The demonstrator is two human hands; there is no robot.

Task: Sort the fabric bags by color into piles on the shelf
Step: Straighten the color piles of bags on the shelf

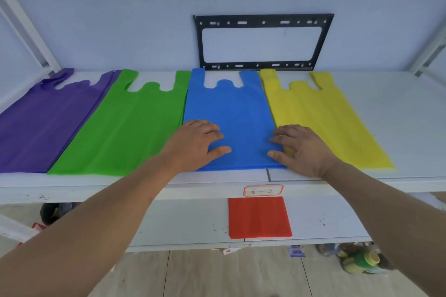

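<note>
Both hands — left hand (pixel 200 141), right hand (pixel 298 147) — lie flat, fingers spread, pressing the blue bag (pixel 231 113) smooth on the shelf (pixel 398 108). Green bag (pixel 125 128) and purple bag (pixel 43 123) lie beyond the left hand, yellow bag (pixel 323 113) past the right — a red bag (pixel 259 217) waits below.

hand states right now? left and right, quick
Left hand: open, fingers flat, pressing on the blue bag.
Right hand: open, fingers spread, resting on the blue bag's right edge beside the yellow bag. Holding nothing.
</note>
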